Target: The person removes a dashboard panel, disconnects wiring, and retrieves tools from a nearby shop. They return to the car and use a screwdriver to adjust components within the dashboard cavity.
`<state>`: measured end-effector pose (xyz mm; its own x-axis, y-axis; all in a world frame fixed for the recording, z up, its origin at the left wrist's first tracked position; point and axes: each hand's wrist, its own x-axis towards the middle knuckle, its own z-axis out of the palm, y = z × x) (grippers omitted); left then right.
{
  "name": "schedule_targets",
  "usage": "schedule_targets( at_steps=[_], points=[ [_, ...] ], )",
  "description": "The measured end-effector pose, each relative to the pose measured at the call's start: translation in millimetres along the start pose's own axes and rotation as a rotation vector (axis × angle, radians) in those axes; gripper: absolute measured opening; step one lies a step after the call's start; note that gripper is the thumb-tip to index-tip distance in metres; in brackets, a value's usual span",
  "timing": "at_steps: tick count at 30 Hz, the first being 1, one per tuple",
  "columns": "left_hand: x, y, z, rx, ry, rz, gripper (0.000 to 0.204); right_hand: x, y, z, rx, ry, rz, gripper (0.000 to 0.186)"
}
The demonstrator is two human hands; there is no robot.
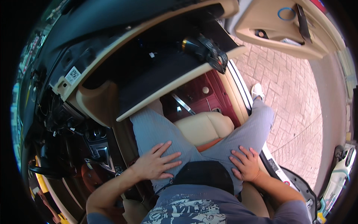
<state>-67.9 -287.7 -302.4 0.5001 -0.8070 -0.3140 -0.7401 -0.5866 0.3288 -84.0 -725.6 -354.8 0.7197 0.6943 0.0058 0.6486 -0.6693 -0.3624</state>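
Note:
My left hand (156,160) rests on my left thigh (149,128), fingers spread and holding nothing. My right hand (243,165) lies on my right thigh (257,119), also with spread fingers and nothing in it. A black waist pouch (201,175) sits across my lap. Beyond my knees is an open, dark-lined glove box (130,82) with a cream edge. A black object with a gold ring (199,50), perhaps a tool, lies at its right end. A cream seat cushion (201,128) shows between my legs.
The open car door panel (279,22) is at upper right, above brick paving (291,93). The dark console with gear lever (97,149) and steering wheel (41,164) are at left. A metal strip (182,103) lies on the red footwell floor. A white scooter-like object (339,175) stands outside, right.

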Motion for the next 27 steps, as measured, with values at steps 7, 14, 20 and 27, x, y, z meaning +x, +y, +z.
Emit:
schedule_targets(
  at_steps=[7, 14, 20, 27],
  points=[
    [55, -32, -30, 0.112, -0.231, 0.329, 0.083, -7, 5, 2, 0.025, 0.061, -0.037, 0.051],
    [72, -35, -44, 0.132, -0.398, 0.381, 0.078, -29, 38, -29, 0.035, -0.125, -0.206, 0.058],
    [95, -43, -63, 0.016, 0.078, 0.262, 0.053, -102, 71, -66, 0.189, -0.527, 0.103, 0.062],
    [194, -54, -83, 0.201, 0.284, -0.140, 0.042, -168, 66, -73, 0.443, -0.755, 1.094, 0.067]
  ],
)
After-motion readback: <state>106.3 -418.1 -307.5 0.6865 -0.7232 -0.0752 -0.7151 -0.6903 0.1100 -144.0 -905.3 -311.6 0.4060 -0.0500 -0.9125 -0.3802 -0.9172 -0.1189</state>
